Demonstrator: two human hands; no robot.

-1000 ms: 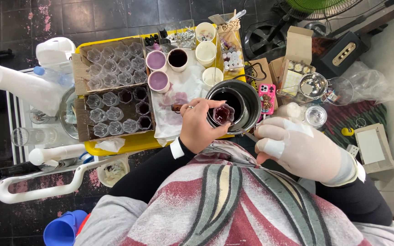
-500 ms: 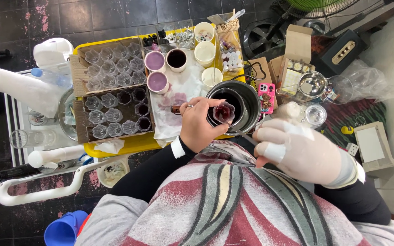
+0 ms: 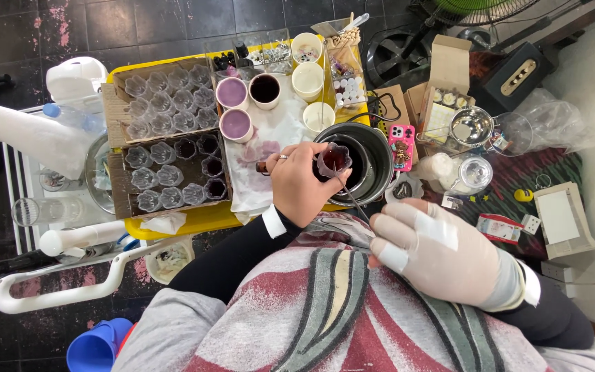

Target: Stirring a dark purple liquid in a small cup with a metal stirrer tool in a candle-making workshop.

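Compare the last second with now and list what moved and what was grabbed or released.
Almost nothing changed. The bare left hand still holds the small clear plastic cup of dark red liquid over the round metal pot. The white-gloved right hand still grips the thin metal stick, its tip in that cup. Nothing was taken up or released; the yellow tray and its cups stayed put.

1. Informal home craft workspace, set up on a dark tiled floor (image 3: 139,21).
2. Low yellow plastic tray-table (image 3: 194,219) crowded with cardboard trays of small clear moulded cups (image 3: 166,114), ceramic cups of purple and dark liquid (image 3: 249,93).
3. Round metal pot (image 3: 366,162), white paper towel roll (image 3: 29,138), pink phone (image 3: 401,145) nearby.
4. Household clutter alongside: green-bladed standing fan (image 3: 476,10), open cardboard boxes (image 3: 449,76).
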